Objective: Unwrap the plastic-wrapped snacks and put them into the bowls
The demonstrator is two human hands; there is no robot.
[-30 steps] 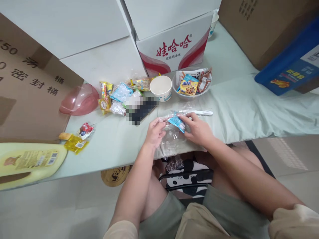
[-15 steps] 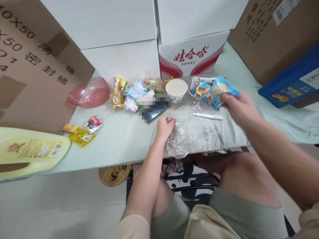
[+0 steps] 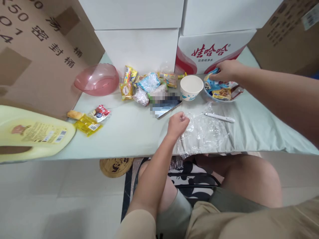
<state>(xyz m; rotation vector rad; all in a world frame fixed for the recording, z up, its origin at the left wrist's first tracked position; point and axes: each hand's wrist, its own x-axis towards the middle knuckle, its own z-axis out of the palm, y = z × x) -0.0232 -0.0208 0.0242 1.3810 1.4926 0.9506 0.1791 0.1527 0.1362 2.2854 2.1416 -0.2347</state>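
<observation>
My right hand [image 3: 228, 71] reaches into a clear bowl [image 3: 221, 99] at the right, its fingers closed on a blue snack packet [image 3: 211, 82]. Beneath the hand lie other snacks, among them a yellow cookie packet [image 3: 221, 94]. My left hand [image 3: 178, 125] rests closed at the left edge of crumpled clear plastic film [image 3: 201, 136]; what its curled fingers hold, if anything, is hidden. A white utility knife [image 3: 219, 117] lies across the top of the film. Left of the bowl stands a white paper cup [image 3: 191, 88].
A phone [image 3: 165, 108] lies before several wrapped snacks [image 3: 149, 81]. Farther left are a pink transparent bowl [image 3: 97, 79], a yellow wrapper [image 3: 88, 125] and a pale yellow jug [image 3: 35, 132]. White cartons [image 3: 137, 46] line the back; brown boxes [image 3: 50, 73] flank the table.
My right hand has carried the blue snack packet forward and down into the clear bowl. My left hand stays closed by the film. The view has shifted to the right.
</observation>
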